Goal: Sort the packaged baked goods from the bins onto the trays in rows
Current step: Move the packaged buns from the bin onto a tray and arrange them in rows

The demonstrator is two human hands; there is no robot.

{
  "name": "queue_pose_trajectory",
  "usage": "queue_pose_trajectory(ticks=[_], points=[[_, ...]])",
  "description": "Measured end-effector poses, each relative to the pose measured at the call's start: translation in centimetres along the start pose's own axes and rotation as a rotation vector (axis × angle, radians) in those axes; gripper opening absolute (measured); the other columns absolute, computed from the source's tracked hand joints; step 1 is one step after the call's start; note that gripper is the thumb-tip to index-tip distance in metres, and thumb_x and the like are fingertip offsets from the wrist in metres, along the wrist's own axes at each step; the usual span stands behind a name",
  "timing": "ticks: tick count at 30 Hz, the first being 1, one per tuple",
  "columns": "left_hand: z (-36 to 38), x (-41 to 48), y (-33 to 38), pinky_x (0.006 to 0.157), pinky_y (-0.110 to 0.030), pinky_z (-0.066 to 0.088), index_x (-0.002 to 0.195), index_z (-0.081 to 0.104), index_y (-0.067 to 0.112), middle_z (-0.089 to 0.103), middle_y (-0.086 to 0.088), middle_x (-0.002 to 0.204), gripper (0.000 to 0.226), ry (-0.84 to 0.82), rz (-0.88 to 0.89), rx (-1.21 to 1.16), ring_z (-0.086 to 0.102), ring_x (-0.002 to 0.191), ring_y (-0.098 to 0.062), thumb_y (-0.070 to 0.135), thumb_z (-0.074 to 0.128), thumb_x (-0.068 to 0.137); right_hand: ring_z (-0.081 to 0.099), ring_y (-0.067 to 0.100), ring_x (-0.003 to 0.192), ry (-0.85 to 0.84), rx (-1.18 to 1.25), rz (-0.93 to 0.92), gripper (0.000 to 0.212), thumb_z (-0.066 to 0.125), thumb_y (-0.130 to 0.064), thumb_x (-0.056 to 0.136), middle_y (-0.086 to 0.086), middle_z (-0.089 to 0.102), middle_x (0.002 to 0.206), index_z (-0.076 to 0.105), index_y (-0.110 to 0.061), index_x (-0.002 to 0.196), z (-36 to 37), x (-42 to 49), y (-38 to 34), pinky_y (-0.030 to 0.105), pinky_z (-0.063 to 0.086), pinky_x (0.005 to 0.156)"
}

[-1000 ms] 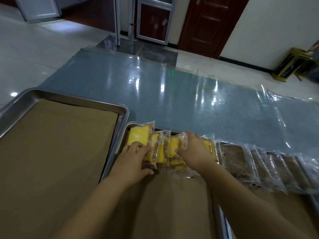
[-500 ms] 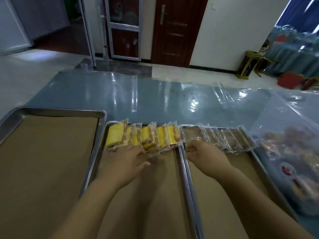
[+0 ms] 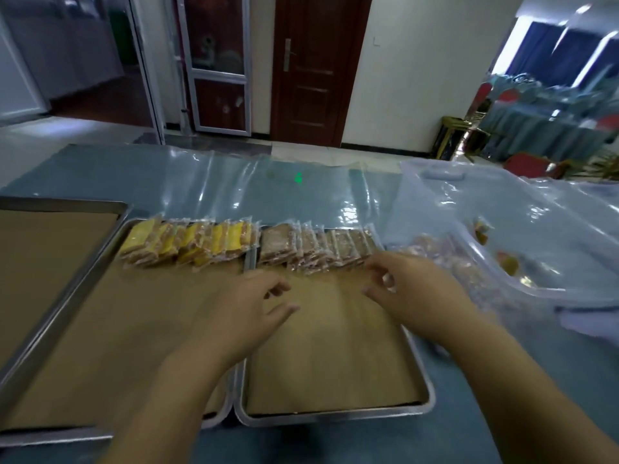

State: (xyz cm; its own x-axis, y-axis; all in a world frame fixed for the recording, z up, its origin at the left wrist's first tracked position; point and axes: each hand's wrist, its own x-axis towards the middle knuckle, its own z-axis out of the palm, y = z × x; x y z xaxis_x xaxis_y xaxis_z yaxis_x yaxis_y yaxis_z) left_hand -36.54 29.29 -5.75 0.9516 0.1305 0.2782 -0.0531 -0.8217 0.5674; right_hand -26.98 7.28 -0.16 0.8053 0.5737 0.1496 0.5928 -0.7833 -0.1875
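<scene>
A row of yellow packaged cakes (image 3: 187, 244) lies along the far edge of the middle tray (image 3: 67, 329). A row of brown packaged cakes (image 3: 315, 249) lies along the far edge of the right tray (image 3: 335, 415). My left hand (image 3: 248, 313) hovers over the seam between these two trays, fingers loosely curled, holding nothing. My right hand (image 3: 412, 289) hangs over the right tray's far right part, just in front of the brown row, fingers loosely bent and empty. A clear plastic bin (image 3: 502, 229) with more packaged goods stands to the right.
A third tray (image 3: 110, 209) lined with brown paper lies at the far left. All trays rest on a blue table under a clear plastic sheet (image 3: 234, 182). Beyond the table are a wooden door (image 3: 315, 68), a glass door and stacked chairs.
Both hands have let go of the yellow packages and drawn back toward me and to the right. The camera has swung right, bringing the clear bin into view.
</scene>
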Motion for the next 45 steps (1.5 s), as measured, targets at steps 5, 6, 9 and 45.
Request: queue_pose_trajectory(ticks=[5,6,9,45], points=[[1.2,0.7,6.4,0.065,-0.011,0.04,0.095,0.063,0.033,0.053,0.025,0.082,0.024,0.024,0.114,0.025,0.052,0.08,0.009,0.05,0.061,0.078,0.06,0.013,0.089,0.099,0.006,-0.004,0.028,0.061,-0.045,0.083,-0.011,0.064,0.095,0.06,-0.03,0.106,-4.6,-3.3,4.6,0.034,0.05,0.077],[1.2,1.1,7.4,0.064,-0.009,0.038,0.094,0.064,0.032,0.054,0.025,0.081,0.023,0.03,0.133,0.031,0.052,0.08,0.009,0.049,0.062,0.078,0.06,0.012,0.087,0.12,-0.006,-0.003,0.028,0.06,-0.046,0.083,-0.012,0.064,0.095,0.06,-0.03,0.106,-5.4,-3.6,5.5,0.034,0.051,0.075],[1.2,3.0,10.0,0.065,-0.011,0.04,0.091,0.065,0.033,0.059,0.023,0.081,0.028,0.034,0.184,0.037,0.054,0.079,0.007,0.055,0.054,0.076,0.061,0.009,0.083,0.163,0.017,-0.005,0.031,0.059,-0.045,0.083,-0.013,0.063,0.094,0.06,-0.029,0.109,-7.1,-3.9,8.4,0.035,0.053,0.074],[27.2,26.0,26.7,0.081,-0.035,0.044,0.138,0.034,0.02,0.048,-0.007,0.133,0.06,-1.108,0.361,0.932,0.05,0.114,-0.026,0.034,0.061,0.086,0.057,0.024,0.106,-0.889,-0.539,-0.315,0.049,0.067,-0.032,0.084,0.005,0.059,0.12,0.051,-0.015,0.127,-3.4,7.4,42.1,0.034,0.048,0.084]])
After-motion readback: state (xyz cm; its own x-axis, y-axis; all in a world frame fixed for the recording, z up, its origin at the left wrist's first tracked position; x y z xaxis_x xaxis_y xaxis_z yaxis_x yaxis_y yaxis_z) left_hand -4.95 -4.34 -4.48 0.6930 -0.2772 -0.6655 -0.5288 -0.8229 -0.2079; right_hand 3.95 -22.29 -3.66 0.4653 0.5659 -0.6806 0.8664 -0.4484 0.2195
